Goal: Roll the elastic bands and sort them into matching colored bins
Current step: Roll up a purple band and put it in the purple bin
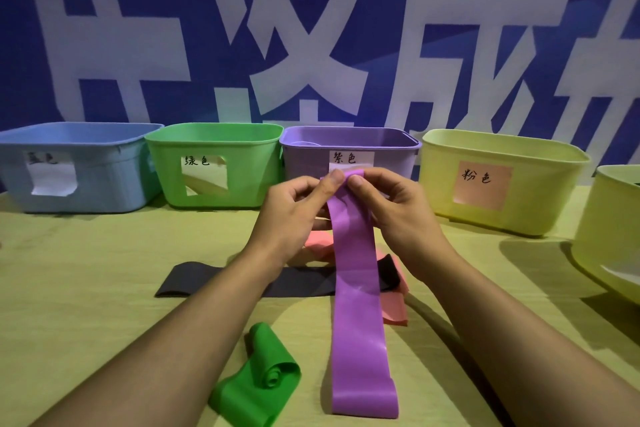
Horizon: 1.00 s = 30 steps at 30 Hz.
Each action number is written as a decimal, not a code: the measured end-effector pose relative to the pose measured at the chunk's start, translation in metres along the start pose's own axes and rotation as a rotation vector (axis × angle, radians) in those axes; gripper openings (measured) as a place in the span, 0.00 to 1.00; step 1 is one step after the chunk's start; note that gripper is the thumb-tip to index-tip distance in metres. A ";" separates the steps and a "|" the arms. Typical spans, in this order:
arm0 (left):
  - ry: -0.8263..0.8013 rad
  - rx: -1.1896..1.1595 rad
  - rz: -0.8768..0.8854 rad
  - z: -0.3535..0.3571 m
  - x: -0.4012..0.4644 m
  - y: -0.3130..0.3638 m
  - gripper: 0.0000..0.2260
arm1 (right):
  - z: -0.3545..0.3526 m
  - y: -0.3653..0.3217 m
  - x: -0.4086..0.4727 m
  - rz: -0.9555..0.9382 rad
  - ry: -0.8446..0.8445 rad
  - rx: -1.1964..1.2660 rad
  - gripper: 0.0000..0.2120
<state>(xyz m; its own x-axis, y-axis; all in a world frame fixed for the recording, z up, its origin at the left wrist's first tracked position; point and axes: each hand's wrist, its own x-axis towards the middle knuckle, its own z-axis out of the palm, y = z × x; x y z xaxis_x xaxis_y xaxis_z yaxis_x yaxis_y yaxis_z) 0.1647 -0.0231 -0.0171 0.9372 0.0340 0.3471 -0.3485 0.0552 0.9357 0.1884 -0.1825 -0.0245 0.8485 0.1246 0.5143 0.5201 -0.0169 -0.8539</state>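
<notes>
Pinched by both grips, left hand [294, 204] and right hand [391, 204], at its top end: flat purple elastic band [360, 305], hanging down toward the near edge of the yellow-green surface [86, 288]. Just behind the grips: purple plastic bin [391, 158], label reading 紫色. Further left: green plastic bin [242, 184], labelled 绿色. To the right: pale yellow plastic bin [540, 191], pink label reading 粉色. Below the left forearm: half-rolled green elastic band [263, 378].

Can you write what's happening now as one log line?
step: rolling | both hands pinch purple band top | purple bin behind | green band loose on table
</notes>
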 end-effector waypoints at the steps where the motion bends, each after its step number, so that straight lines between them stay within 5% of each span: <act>1: 0.005 -0.011 -0.005 0.000 0.000 0.001 0.17 | 0.000 0.000 0.000 0.001 0.000 -0.001 0.10; 14: 0.053 -0.005 0.064 -0.002 0.002 -0.004 0.01 | 0.001 0.000 -0.001 0.032 -0.011 -0.040 0.13; 21: 0.007 0.051 0.107 0.001 0.000 -0.003 0.03 | 0.002 -0.005 -0.004 0.171 0.049 -0.080 0.21; 30: 0.007 0.073 0.110 -0.002 0.002 -0.006 0.07 | 0.001 -0.003 -0.003 0.123 0.026 -0.003 0.10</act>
<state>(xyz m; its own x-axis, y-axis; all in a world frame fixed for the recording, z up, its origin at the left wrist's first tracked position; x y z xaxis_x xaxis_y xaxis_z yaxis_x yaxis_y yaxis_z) 0.1690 -0.0214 -0.0225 0.8930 0.0432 0.4480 -0.4475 -0.0218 0.8940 0.1843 -0.1818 -0.0240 0.9082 0.0957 0.4075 0.4120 -0.0336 -0.9105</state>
